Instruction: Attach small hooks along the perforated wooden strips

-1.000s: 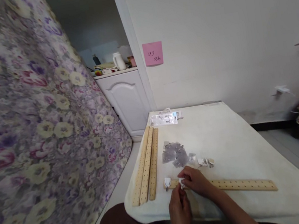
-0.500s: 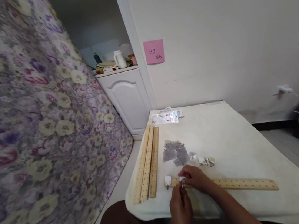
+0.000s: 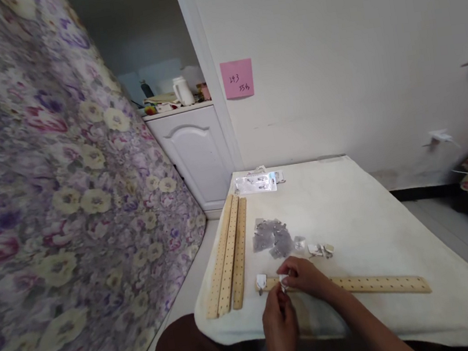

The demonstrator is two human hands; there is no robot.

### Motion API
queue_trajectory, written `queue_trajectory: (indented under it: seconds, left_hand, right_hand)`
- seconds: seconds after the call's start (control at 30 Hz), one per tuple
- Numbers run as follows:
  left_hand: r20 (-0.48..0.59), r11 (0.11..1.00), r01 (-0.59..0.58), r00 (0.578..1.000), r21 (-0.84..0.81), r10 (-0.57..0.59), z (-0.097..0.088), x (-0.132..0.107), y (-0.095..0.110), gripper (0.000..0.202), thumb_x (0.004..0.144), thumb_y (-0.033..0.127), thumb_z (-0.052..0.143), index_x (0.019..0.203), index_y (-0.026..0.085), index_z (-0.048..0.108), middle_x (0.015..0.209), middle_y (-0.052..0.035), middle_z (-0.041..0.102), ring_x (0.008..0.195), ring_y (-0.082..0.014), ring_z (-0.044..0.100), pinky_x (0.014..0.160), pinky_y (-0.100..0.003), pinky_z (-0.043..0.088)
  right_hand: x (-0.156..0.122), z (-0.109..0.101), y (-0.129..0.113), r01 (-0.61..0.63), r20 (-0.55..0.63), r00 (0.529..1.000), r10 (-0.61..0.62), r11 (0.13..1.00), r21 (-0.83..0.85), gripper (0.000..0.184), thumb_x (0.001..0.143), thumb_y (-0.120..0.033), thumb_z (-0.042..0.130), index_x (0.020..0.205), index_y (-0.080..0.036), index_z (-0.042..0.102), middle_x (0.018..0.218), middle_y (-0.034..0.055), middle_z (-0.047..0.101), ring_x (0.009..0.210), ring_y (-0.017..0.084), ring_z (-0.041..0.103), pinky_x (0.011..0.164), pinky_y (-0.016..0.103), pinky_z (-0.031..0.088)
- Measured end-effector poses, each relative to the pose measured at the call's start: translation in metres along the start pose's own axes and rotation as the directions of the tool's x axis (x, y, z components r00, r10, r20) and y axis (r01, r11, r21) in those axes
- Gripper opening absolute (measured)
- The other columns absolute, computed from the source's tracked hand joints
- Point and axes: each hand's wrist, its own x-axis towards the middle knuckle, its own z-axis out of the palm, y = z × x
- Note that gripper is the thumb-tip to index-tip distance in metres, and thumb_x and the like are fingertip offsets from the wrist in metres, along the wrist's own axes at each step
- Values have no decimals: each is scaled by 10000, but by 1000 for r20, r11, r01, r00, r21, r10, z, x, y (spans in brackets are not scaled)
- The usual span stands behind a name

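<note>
My left hand [image 3: 279, 324] and my right hand [image 3: 305, 278] meet over the near end of a pale wooden strip with a row of holes [image 3: 377, 284]. Both pinch a small white and metal fitting [image 3: 283, 283] between their fingertips. Another small white fitting [image 3: 261, 281] lies just left of them on the strip's end. The strip lies across the front of a table covered with a cream cloth [image 3: 353, 210].
Three more perforated wooden strips [image 3: 228, 255] lie side by side at the table's left edge. Small clear bags of metal parts [image 3: 272, 237], loose fittings [image 3: 321, 250] and a blister pack [image 3: 257, 182] lie farther back. A flowered mattress [image 3: 44, 198] leans at left; a white cabinet [image 3: 195, 152] stands behind.
My hands stay pinched together on the small fitting over the strip's end. Only the view has shifted slightly.
</note>
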Motion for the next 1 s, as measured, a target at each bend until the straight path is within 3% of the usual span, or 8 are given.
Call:
queue_trajectory:
  seconds: [0.33,0.5,0.67,0.83,1.0]
  left_hand:
    - [6,998,41,999,-37,-41,-1,-2,4,335,810,258,467,1136,194,511,811,-18,618,710,-155,599,670,-265,473]
    - [-23,998,58,998,-16,-59,-2,0,5,206,804,283,490,987,196,527,765,6,569,645,-138,562,636,-254,457]
    - [-39,995,-13,999,95,16,-4,-3,5,67,816,255,479,796,200,511,725,10,533,638,-139,523,623,-253,429]
    - [15,982,-101,995,158,100,-7,-7,8,82,828,222,447,816,200,525,770,-17,547,722,-163,535,658,-270,422]
    - [38,987,-38,999,156,32,-5,-4,6,84,829,257,453,793,205,508,704,4,532,675,-165,530,622,-264,392]
  right_hand:
    - [-3,-2,-2,27,-44,999,-26,999,26,196,728,-188,580,904,-184,667,829,25,674,703,141,588,665,255,447]
    - [-7,-5,-4,39,-64,997,-35,998,58,190,733,-182,572,903,-175,658,811,24,656,687,133,579,648,245,443]
    - [-9,-9,-5,57,-118,992,-53,998,23,188,733,-152,553,889,-175,656,759,6,614,666,125,545,636,241,425]
    - [-11,-9,-3,100,-86,991,-98,995,18,181,705,-177,619,882,-189,657,769,-4,587,658,117,527,623,230,418]
    - [-12,-7,-2,155,-80,984,-158,987,-40,221,665,-152,656,879,-207,660,796,-8,588,734,133,543,685,245,418]
